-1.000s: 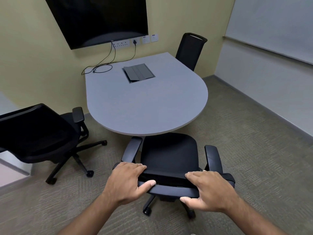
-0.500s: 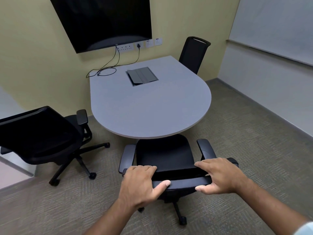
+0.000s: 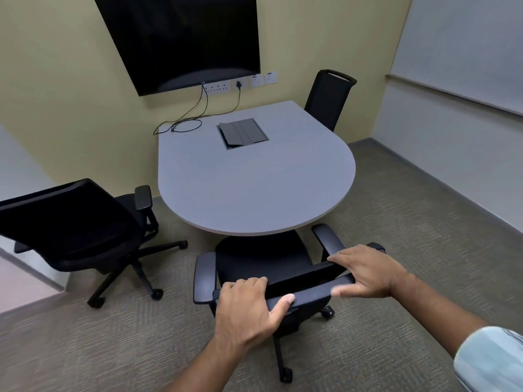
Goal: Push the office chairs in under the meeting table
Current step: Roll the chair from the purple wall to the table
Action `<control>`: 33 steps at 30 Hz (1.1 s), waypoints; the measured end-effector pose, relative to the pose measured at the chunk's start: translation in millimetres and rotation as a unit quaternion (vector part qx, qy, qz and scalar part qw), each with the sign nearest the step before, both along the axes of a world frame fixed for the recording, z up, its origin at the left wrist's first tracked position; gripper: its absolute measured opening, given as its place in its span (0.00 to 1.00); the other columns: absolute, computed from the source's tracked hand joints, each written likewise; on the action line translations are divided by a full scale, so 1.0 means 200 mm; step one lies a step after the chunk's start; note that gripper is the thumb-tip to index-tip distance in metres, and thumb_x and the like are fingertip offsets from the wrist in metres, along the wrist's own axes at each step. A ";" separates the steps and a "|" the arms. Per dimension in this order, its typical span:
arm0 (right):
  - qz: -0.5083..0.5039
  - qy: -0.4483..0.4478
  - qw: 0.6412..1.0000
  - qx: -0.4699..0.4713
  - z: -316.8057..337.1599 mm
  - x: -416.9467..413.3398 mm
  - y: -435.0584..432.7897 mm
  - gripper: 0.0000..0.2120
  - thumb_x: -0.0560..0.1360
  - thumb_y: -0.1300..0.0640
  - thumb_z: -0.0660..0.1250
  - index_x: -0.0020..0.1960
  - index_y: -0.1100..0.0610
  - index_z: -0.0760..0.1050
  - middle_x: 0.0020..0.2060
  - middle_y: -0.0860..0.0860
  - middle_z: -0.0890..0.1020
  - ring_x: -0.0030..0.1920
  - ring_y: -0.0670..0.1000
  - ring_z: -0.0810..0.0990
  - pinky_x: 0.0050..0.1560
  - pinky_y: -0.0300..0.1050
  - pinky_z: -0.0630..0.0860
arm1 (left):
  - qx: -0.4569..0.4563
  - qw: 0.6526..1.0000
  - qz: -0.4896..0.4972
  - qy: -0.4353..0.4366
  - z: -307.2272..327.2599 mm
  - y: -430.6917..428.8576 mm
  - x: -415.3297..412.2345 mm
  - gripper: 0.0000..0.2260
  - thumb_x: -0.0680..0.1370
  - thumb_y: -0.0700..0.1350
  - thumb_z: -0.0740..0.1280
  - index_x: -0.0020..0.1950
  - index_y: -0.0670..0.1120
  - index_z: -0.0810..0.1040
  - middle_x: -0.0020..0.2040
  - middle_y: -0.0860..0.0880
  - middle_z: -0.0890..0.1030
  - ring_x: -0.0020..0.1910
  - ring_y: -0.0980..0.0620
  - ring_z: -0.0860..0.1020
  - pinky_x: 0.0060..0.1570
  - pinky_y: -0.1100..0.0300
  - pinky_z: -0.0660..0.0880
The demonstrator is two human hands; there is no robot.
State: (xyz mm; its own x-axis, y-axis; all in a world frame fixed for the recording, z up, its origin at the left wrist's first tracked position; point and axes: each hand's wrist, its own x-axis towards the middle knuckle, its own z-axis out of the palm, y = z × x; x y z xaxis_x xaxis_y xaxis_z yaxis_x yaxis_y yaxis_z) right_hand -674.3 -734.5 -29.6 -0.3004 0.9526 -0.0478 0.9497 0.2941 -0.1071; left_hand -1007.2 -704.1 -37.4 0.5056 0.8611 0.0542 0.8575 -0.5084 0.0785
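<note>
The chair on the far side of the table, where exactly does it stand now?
In the head view, the far chair stands at the upper right, behind the grey table's far right edge, near the corner of the yellow wall, right of the wall sockets.

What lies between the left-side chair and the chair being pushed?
Only bare carpet separates the left chair from the held chair, in the head view.

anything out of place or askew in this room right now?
One thing: the chair on the left stands clear of the meeting table, turned at an angle and not pushed in. The near chair, held by the left hand and right hand, sits slightly skewed, seat partly under. Nothing spilled or damaged.
</note>
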 end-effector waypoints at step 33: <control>0.005 -0.002 1.000 0.027 -0.08 0.13 -0.25 0.24 0.69 0.29 0.68 0.38 0.48 0.65 0.30 0.42 0.70 0.30 0.47 0.68 0.39 0.49 0.64 | 0.045 0.996 -0.026 -0.071 -0.11 -0.13 0.07 0.37 0.82 0.78 0.53 0.65 0.51 0.86 0.59 0.58 0.88 0.59 0.57 0.85 0.60 0.53 0.77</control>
State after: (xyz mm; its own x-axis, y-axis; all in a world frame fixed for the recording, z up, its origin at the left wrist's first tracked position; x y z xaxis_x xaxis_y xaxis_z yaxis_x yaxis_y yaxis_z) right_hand -649.0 -784.6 -45.0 -0.3100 0.9507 0.0017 0.9470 0.3089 -0.0878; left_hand -993.8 -730.4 -58.6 0.5315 0.8223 0.2035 0.8132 -0.5625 0.1491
